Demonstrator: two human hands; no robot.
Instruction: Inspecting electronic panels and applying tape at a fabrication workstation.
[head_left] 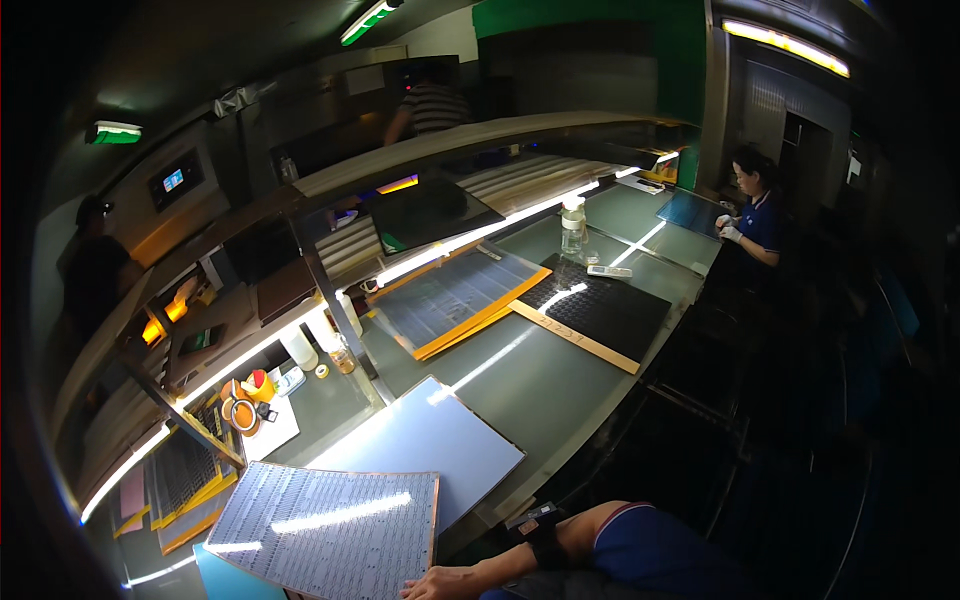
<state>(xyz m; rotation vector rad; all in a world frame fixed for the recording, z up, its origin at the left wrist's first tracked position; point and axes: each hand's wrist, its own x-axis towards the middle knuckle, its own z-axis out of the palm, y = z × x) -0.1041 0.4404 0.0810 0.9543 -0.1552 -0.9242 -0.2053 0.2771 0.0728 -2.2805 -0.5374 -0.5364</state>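
Note:
My right hand (440,582) is at the lower edge of the picture, its fingers closed on the near right corner of a circuit board panel (335,505). This panel is thin and grey, covered in rows of fine dark marks, with a copper-coloured rim. It is tilted and overlaps a plain pale sheet (440,440) on the bench. A turquoise sheet (228,578) shows beneath its left side. My left hand is out of view. A black strapped device (540,520) sits on my right forearm.
Yellow-edged films (455,295) lie on the grey bench (490,370), beside a black mat (620,310) with a wooden strip (575,337). Nearby stand a clear bottle (572,232) and tape rolls (242,412). A shelf frame runs behind. A gloved co-worker (757,215) is at the far right.

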